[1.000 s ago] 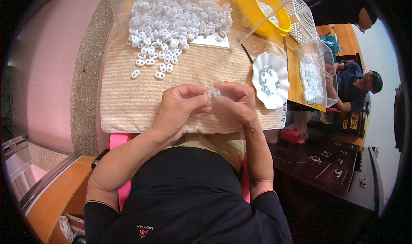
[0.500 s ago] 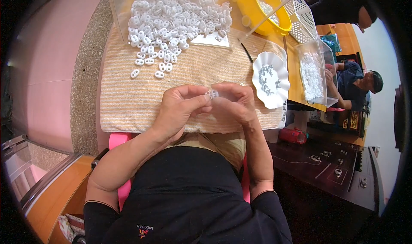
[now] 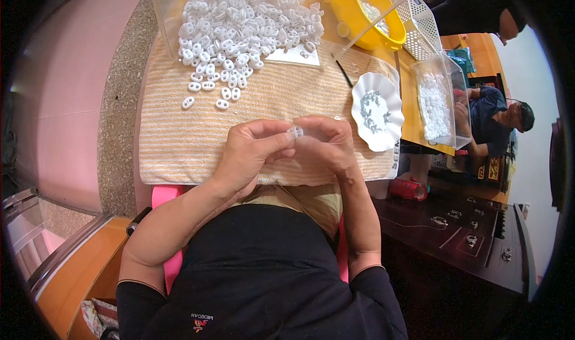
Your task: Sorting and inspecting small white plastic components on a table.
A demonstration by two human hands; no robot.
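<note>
Between my two hands is a small white plastic piece with two holes [image 3: 297, 132], held up over the towel. My left hand [image 3: 256, 148] is closed, thumb and forefinger pinching the piece's left side. From the other side my right hand [image 3: 329, 141] pinches it too, with the fingers curled. Beyond my hands lies a big heap of similar white two-hole oval pieces [image 3: 239, 32], with several strays on the towel in front. Right of my hands stands a white wavy-edged dish [image 3: 392, 133] with small grey parts [image 3: 374, 109] in it.
A striped towel [image 3: 173, 142] covers the table. At the far right are a yellow basin [image 3: 344, 8], a white perforated basket [image 3: 419, 23] and a clear bin of white pieces [image 3: 435, 106]. A thin black stick [image 3: 344, 73] lies by the dish. Two other people are at the right.
The white piece has turned slightly between my fingertips. Both hands stay in nearly the same place; the heap and dish have not moved.
</note>
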